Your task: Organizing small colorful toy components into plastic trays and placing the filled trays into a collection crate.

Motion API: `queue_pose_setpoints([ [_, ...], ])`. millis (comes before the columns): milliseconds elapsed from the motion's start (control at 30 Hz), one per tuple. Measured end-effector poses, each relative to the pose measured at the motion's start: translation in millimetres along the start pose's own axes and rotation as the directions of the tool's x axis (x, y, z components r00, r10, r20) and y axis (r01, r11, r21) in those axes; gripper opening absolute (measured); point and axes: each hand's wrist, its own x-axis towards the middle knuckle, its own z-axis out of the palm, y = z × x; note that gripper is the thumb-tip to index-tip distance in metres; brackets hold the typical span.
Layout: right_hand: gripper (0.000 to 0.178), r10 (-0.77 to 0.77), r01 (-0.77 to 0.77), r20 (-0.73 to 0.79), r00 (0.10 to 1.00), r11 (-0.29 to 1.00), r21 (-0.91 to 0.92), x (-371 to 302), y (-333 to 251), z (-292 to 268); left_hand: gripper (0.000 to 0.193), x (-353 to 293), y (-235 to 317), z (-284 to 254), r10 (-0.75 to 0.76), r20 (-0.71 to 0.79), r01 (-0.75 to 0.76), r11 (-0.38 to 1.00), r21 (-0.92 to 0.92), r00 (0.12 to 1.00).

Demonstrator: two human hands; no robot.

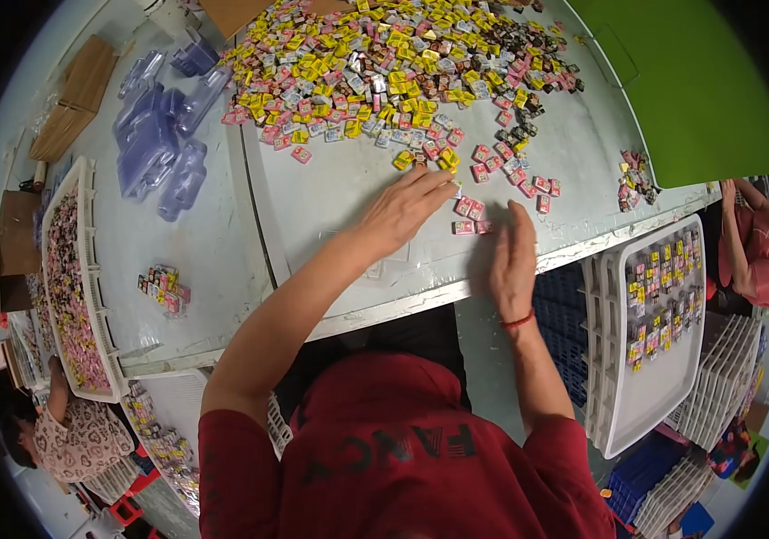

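My left hand (408,208) reaches across the white table (312,180) with its fingers stretched out, its fingertips at a few small yellow packs (448,160) near the edge of a big heap. My right hand (514,260) stands on edge by the table's front, fingers straight, with nothing seen in it. Just left of it lie small pink-and-white packs (469,207) and a short row of pink packs (465,228). A clear plastic tray (393,268) shows faintly under my left wrist. What lies beneath my left palm is hidden.
The heap of mixed small packs (348,81) covers the far table. Clear blister shells (151,148) are stacked at left, near a small bundle of packs (165,289). A full white basket (79,287) stands further left. White trays (658,359) are at right; co-workers sit at both sides.
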Motion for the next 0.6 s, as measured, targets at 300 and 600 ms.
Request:
queue_pose_setpoints([
  [300, 0.032, -0.196, 0.205, 0.09, 0.977, 0.973, -0.106, 6, -12, -19, 0.026, -4, -6, 4, -0.02, 0.119, 0.028, 0.998, -0.065, 0.993],
  [600, 0.032, -0.211, 0.243, 0.15, 0.966, 0.94, -0.239, 16, -10, -17, 0.035, 6, 10, 8, -0.06, 0.094, 0.072, 0.988, -0.137, 0.994],
])
